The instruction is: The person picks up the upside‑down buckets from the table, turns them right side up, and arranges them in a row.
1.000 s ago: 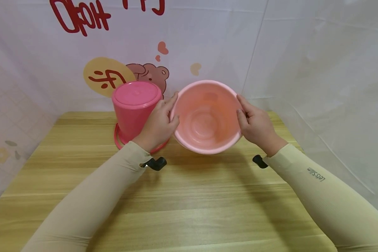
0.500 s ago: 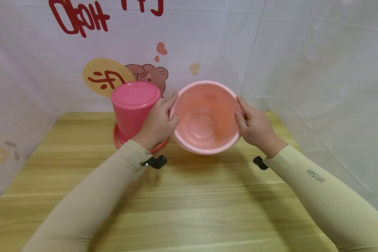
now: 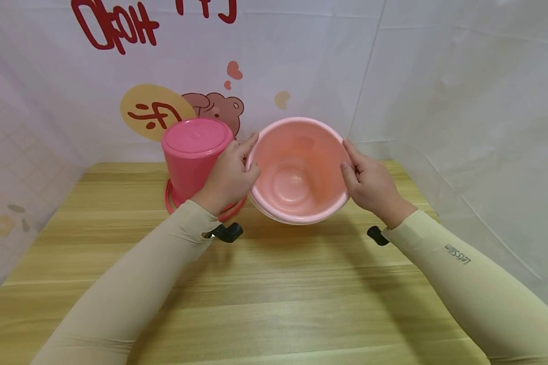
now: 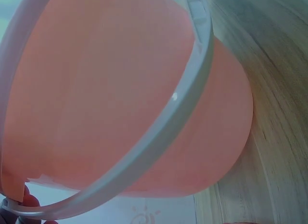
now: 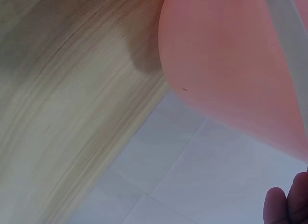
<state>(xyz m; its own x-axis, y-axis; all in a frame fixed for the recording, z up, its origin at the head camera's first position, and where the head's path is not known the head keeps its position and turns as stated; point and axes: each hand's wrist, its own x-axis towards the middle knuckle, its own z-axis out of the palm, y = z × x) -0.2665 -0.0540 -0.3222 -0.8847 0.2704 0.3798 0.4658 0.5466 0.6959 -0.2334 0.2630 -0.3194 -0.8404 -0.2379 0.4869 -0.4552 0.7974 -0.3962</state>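
Observation:
A light pink bucket [image 3: 301, 167] is held between my two hands, tilted so its mouth faces the head camera. My left hand [image 3: 230, 175] grips the rim on the left, thumb over the edge. On the opposite side my right hand [image 3: 372, 185] holds the rim with its thumb at the edge. In the left wrist view a pale handle [image 4: 159, 137] hangs around the outside of the bucket [image 4: 110, 89]. The right wrist view shows the bucket's outer wall [image 5: 226, 55] and some fingertips [image 5: 275, 207]. Whether the base touches the table cannot be told.
A darker pink bucket [image 3: 196, 147] stands upside down on the wooden table [image 3: 274, 299], left of my left hand. Its red handle [image 3: 169, 197] lies around it. Behind rises a printed white sheet [image 3: 319, 61], with another pale sheet [image 3: 498, 126] at the right.
The light pink bucket has tipped slightly, its inner base shifting a little left and down in the head view. Both hands keep their hold on the rim.

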